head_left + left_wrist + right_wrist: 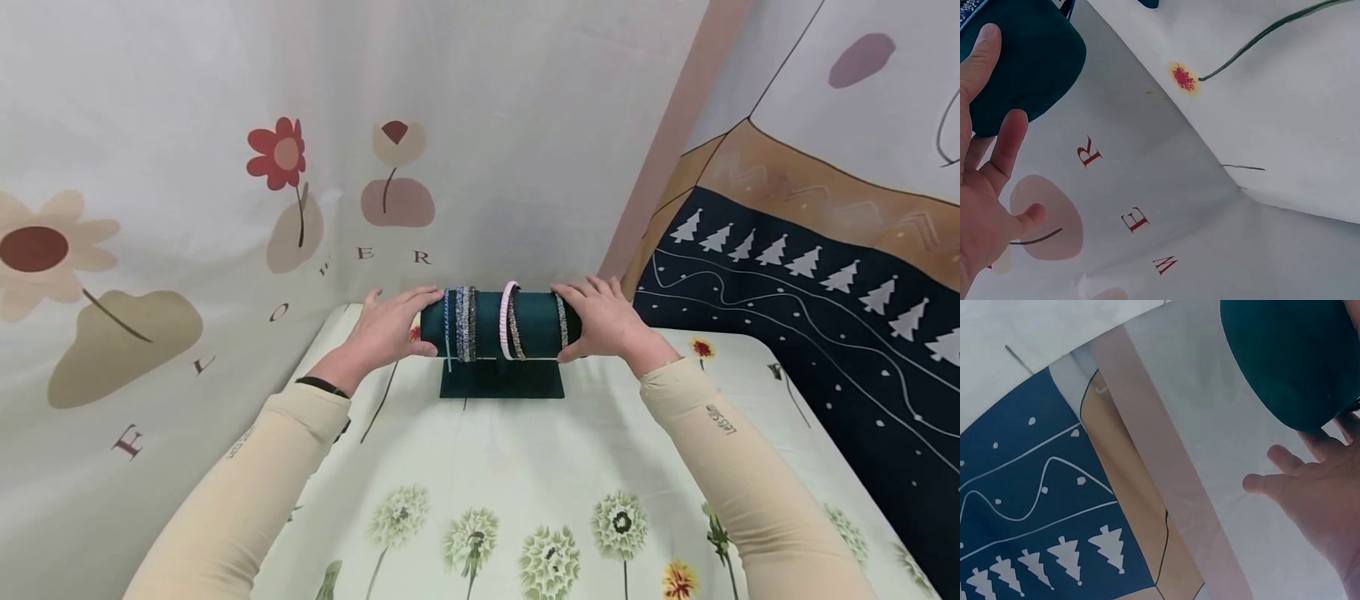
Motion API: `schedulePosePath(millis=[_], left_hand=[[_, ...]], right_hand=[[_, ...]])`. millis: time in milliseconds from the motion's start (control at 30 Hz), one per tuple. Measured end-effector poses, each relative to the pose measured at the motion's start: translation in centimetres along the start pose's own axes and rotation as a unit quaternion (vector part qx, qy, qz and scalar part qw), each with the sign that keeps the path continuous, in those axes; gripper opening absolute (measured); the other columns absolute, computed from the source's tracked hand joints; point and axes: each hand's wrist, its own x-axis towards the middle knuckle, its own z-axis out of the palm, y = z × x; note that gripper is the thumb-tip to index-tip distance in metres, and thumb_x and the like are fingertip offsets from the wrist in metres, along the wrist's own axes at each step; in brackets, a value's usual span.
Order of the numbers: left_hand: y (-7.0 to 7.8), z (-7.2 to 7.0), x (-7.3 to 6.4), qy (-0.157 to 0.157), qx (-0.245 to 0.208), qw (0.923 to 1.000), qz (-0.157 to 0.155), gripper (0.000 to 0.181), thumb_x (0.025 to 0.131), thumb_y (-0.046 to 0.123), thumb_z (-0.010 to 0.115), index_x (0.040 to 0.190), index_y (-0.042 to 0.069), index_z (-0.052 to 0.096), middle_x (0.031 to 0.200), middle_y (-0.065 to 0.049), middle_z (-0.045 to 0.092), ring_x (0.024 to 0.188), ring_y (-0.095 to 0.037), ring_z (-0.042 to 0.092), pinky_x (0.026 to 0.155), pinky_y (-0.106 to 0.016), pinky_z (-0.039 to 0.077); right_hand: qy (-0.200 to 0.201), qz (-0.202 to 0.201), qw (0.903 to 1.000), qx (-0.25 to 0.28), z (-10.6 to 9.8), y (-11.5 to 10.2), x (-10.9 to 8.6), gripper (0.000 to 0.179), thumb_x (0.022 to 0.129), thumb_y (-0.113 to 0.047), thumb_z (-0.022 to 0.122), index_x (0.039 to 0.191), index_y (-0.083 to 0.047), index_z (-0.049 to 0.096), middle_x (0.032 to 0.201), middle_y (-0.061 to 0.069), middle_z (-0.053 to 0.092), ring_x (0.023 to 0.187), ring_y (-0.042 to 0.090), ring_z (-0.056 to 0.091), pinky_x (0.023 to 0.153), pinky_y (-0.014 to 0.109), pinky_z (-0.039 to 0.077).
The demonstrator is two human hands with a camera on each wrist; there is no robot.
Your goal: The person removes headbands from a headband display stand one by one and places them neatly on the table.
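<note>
A dark green bracelet stand (487, 325), a padded roll over a flat base (502, 382), is at the middle of the head view. My left hand (386, 327) holds the roll's left end, thumb in front and fingers over the top. At the right end, my right hand (603, 317) grips it the same way. Around the roll hang several blue and silver glittery bracelets (466, 325) on the left, a pink band (506, 321) beside a glittery one near the middle, and a silver bracelet (562, 321) by my right hand. Both wrist views show the roll's bare end (1041, 69).
The stand is over a table with a pale flowered cloth (510, 450). Behind it hangs a white curtain (510, 150) with flower prints and letters. A dark cloth with white trees (787, 333) hangs along the right side.
</note>
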Motion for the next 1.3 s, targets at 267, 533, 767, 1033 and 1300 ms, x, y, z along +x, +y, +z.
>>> schedulePosePath(millis=[267, 533, 767, 1033, 1300], left_hand=[[0.0, 0.3, -0.1, -0.002, -0.004, 1.0000, 0.003, 0.103, 0.084, 0.041, 0.092, 0.168, 0.021, 0.036, 0.175, -0.006, 0.037, 0.157, -0.032, 0.044, 0.129, -0.077, 0.010], [0.1, 0.2, -0.2, -0.002, 0.002, 1.0000, 0.006, 0.103, 0.084, 0.043, 0.091, 0.168, 0.021, 0.036, 0.175, -0.006, 0.038, 0.157, -0.031, 0.045, 0.129, -0.077, 0.012], [0.2, 0.2, -0.1, -0.002, -0.002, 1.0000, 0.003, 0.103, 0.084, 0.041, 0.092, 0.169, 0.021, 0.035, 0.175, -0.006, 0.036, 0.157, -0.032, 0.044, 0.130, -0.076, 0.012], [0.1, 0.4, -0.1, -0.003, -0.010, 0.9999, -0.001, 0.103, 0.085, 0.041, 0.091, 0.169, 0.022, 0.034, 0.176, -0.006, 0.034, 0.158, -0.032, 0.042, 0.131, -0.075, 0.011], [-0.1, 0.4, 0.0, -0.005, -0.007, 1.0000, -0.003, 0.103, 0.086, 0.041, 0.090, 0.169, 0.021, 0.033, 0.177, -0.006, 0.033, 0.159, -0.033, 0.041, 0.131, -0.074, 0.012]], right_hand=[[0.006, 0.005, 0.9999, 0.009, 0.0, 0.2, -0.4, 0.119, 0.069, -0.048, 0.101, 0.167, -0.021, 0.037, 0.169, 0.021, 0.040, 0.162, 0.058, 0.015, 0.125, 0.084, 0.006], [-0.001, 0.025, 0.9994, 0.022, 0.0, 1.1, -1.0, 0.120, 0.070, -0.047, 0.100, 0.168, -0.022, 0.035, 0.170, 0.022, 0.038, 0.162, 0.059, 0.010, 0.125, 0.084, 0.002], [-0.008, 0.045, 0.9984, 0.033, 0.1, 2.1, -1.5, 0.121, 0.072, -0.045, 0.100, 0.169, -0.022, 0.031, 0.172, 0.024, 0.035, 0.162, 0.060, 0.007, 0.124, 0.085, 0.001], [-0.010, 0.061, 0.9972, 0.041, -0.1, 3.1, -2.0, 0.120, 0.073, -0.045, 0.099, 0.169, -0.019, 0.032, 0.172, 0.022, 0.034, 0.163, 0.059, 0.007, 0.125, 0.083, 0.002], [-0.017, 0.083, 0.9957, 0.038, 0.2, 5.1, -3.1, 0.120, 0.074, -0.043, 0.099, 0.170, -0.018, 0.030, 0.173, 0.026, 0.031, 0.161, 0.061, 0.005, 0.124, 0.084, 0.001]])
